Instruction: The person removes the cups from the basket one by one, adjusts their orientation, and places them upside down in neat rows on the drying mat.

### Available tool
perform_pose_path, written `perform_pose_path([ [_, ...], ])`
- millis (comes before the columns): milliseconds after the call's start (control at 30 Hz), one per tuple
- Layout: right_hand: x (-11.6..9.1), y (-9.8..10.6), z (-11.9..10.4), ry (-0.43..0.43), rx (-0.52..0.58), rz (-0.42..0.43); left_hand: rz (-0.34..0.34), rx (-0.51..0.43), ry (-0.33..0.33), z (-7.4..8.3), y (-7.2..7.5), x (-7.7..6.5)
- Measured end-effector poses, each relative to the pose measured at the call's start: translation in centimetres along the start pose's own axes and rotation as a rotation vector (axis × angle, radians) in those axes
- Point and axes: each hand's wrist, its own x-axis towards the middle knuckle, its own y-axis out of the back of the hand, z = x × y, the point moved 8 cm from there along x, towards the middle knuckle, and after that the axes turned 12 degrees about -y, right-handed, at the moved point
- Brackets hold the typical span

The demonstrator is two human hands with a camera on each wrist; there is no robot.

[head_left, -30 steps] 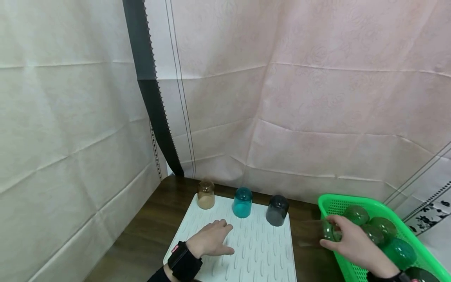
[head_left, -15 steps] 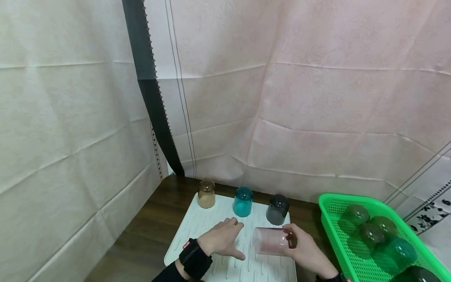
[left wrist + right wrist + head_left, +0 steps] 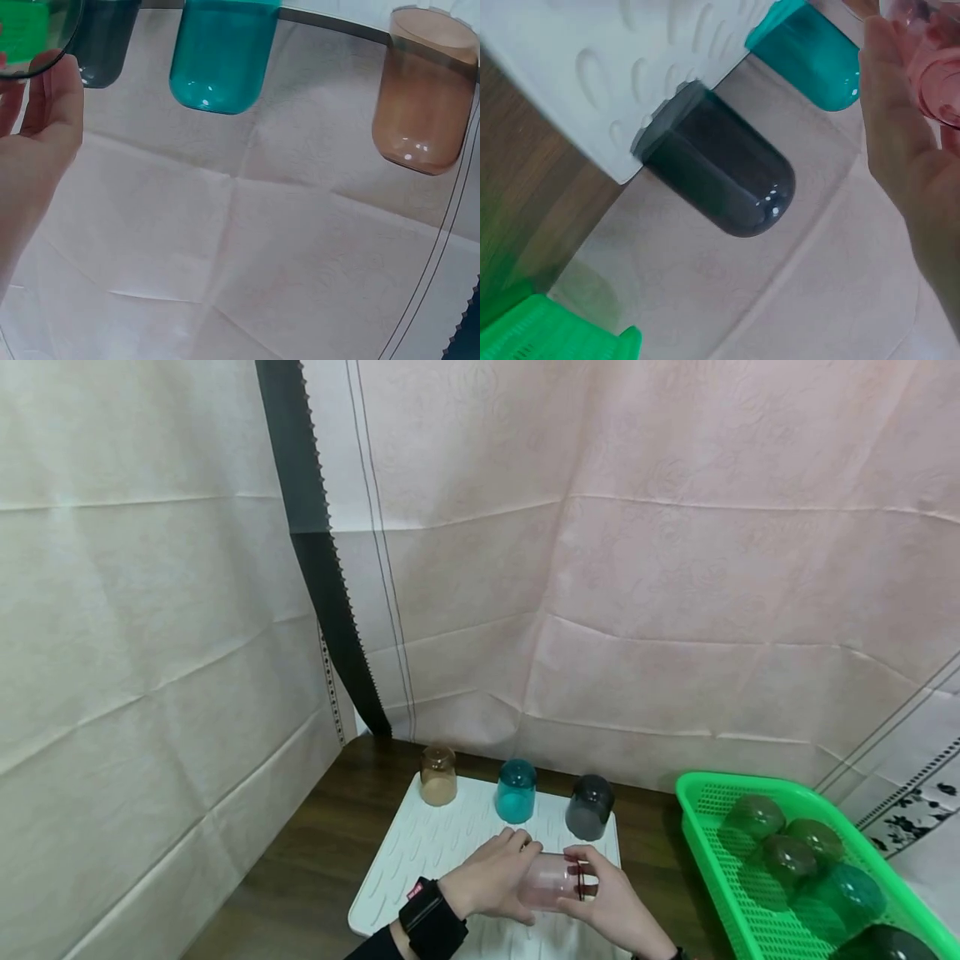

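Note:
A pale pink drinking glass (image 3: pixel 547 883) lies on its side in the air over the white ridged mat (image 3: pixel 405 860). My left hand (image 3: pixel 491 877) grips its left end, fingers above and thumb below. My right hand (image 3: pixel 603 893) holds the right end, where a dark red ring shows. Part of the pink glass (image 3: pixel 937 82) also appears in the right wrist view's top right corner. Beyond the hands, an amber glass (image 3: pixel 438 777), a teal glass (image 3: pixel 517 792) and a dark grey glass (image 3: pixel 590 807) stand upside down in a row along the mat's far edge.
To the right stands a bright green plastic basket (image 3: pixel 701 785), with several green, teal and dark glasses (image 3: pixel 847 897) lying in it. Brown wooden table (image 3: pixel 300 877) surrounds the mat. Pale cloth (image 3: pixel 660 610) hangs behind and at the left.
My right hand has brought the pink glass from beside the basket leftward over the mat. My left hand has shifted right and taken hold of its left end.

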Motion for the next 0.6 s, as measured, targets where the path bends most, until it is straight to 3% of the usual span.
perform_pose_path([
  [400,-0.54,-0.78,-0.42,0.011,0.040,-0.053,-0.007,0.013,0.005,0.05,-0.29,-0.18],
  [600,-0.95,-0.55,-0.68,0.008,0.033,-0.050,0.022,-0.053,0.011,-0.73,-0.84,-0.24],
])
